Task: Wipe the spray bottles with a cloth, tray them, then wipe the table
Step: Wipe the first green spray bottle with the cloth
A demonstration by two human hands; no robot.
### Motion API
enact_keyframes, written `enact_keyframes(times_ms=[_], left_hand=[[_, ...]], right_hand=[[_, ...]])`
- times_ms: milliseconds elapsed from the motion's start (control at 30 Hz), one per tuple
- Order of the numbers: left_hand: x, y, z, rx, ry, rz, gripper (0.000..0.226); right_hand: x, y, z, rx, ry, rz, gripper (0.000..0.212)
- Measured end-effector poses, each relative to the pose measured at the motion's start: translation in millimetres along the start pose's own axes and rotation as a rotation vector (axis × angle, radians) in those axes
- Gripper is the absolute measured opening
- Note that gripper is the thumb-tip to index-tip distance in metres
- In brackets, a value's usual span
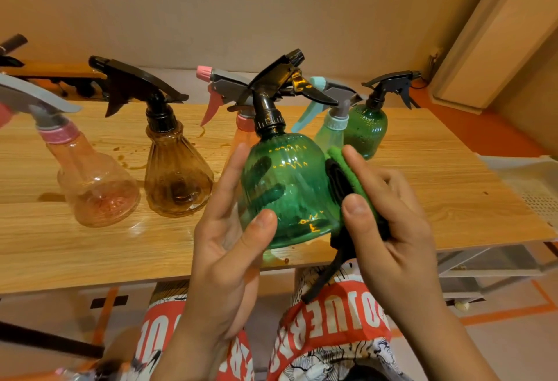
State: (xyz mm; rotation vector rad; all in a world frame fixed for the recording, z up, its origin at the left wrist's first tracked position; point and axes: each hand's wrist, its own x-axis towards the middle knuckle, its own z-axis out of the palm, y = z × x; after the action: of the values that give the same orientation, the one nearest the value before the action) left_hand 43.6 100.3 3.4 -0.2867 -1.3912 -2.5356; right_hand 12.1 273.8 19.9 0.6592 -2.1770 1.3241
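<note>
- The task looks to be in its early part: one green spray bottle [287, 187] is being wiped, held up over the near edge of the tabletop [437, 193], in front of the person's chest.
- Five other bottles stand on the tabletop: a clear pink bottle [96, 181], a brown bottle [176, 175], an orange bottle [241, 139] partly hidden behind the held one, a teal bottle [330, 136] and a second green bottle [365, 129].
- The white tray [531, 187] sits at the right end of the tabletop. Only a corner of it shows, and no bottle appears in that part, so traying has probably not begun.
- Brown drips and a wet patch [129, 163] lie on the tabletop near the brown bottle, so the table wipe is yet to be done.
- The left hand [223, 244] grips the green spray bottle from the left, thumb across its front and fingers wrapped behind it, seen dark through the plastic.
- The right hand [389, 223] presses a green-and-black cloth [347, 175] against the bottle's right side, fingers and thumb clamped on the cloth, a dark strip of it hanging below.
</note>
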Motion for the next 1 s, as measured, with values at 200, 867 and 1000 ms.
enact_keyframes(times_ms=[200, 867, 1000], left_hand=[[0, 3, 1, -0.012, -0.035, -0.039, 0.067], [-2, 2, 10, 0.028, -0.016, 0.047, 0.072], [-5, -1, 17, 0.015, -0.051, 0.023, 0.083]], right_hand=[[-3, -5, 2, -0.057, 0.035, -0.062, 0.048], [-4, -8, -2, 0.037, 0.063, -0.140, 0.042], [-1, -4, 0, 0.157, 0.170, 0.058, 0.037]])
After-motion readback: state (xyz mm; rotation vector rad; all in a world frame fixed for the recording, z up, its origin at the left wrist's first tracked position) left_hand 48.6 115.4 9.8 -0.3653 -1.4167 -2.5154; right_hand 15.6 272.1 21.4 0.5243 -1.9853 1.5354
